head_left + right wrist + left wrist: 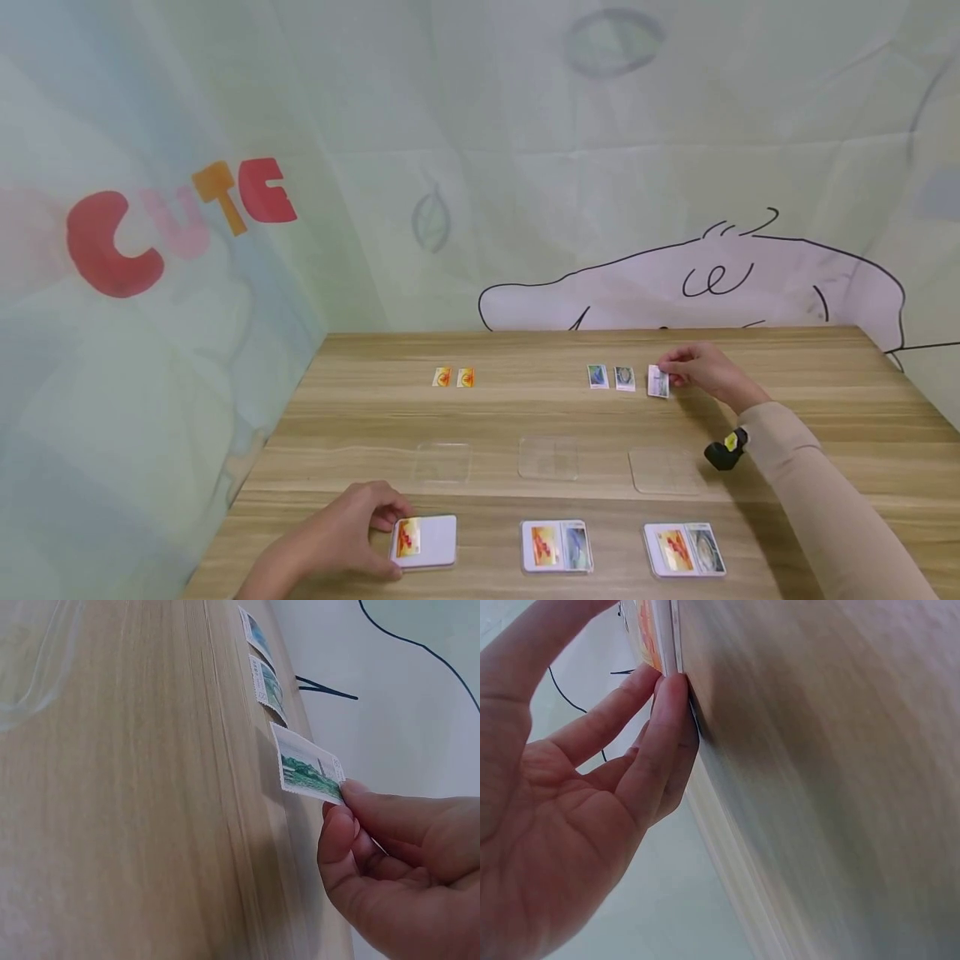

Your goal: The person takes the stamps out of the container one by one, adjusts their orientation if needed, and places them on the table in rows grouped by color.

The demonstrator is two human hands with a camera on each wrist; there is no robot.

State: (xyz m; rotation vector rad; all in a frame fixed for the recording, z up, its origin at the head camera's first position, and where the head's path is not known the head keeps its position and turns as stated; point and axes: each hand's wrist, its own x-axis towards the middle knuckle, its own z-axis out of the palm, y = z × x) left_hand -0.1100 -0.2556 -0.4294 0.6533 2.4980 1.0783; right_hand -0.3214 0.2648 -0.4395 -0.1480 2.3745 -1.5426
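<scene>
Head view has the left hand (345,529) nearest, thumb and fingers curved about the left side of a white case (441,542) bearing one red-and-yellow stamp (407,537); to its right lie a middle case (527,546) and a right case (652,550), each showing two stamps. Beyond, three clear plastic pieces (548,458) rest on the wooden table (360,417). Farther off, the right hand (708,372) pinches a green landscape stamp (307,769) between thumb and finger, near two blue-green stamps (625,378), with two orange stamps (466,377) well to the left, before a printed curtain (360,225)
</scene>
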